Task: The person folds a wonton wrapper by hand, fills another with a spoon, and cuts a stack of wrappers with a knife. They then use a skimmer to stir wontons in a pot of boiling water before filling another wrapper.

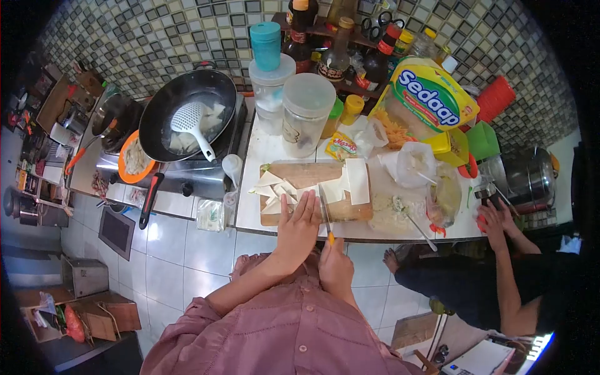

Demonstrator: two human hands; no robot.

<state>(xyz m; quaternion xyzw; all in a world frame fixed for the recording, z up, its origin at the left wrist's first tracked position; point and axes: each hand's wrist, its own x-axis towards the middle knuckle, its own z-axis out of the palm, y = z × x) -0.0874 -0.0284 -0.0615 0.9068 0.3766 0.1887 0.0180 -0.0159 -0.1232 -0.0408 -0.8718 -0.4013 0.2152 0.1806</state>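
From over here I see the left hand (296,226) flat, fingers outstretched, over pale sheets (358,181) on the wooden board (306,171), right hand (336,270) wrapped round a knife (324,211).

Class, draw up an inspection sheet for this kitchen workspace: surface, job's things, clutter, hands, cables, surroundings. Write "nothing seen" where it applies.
Surface: wooden cutting board on a white counter.
Job's things: white sheets, some already in smaller pieces; knife among them.
Clutter: jars, bottles and a yellow packet behind and right; loose spoon near the front edge.
Hands: left hand flat on the sheets, close to the blade; right hand grips the knife handle.
Cables: nothing seen.
Surroundings: pan on the stove at left; another person's hands at right; tiled wall behind.
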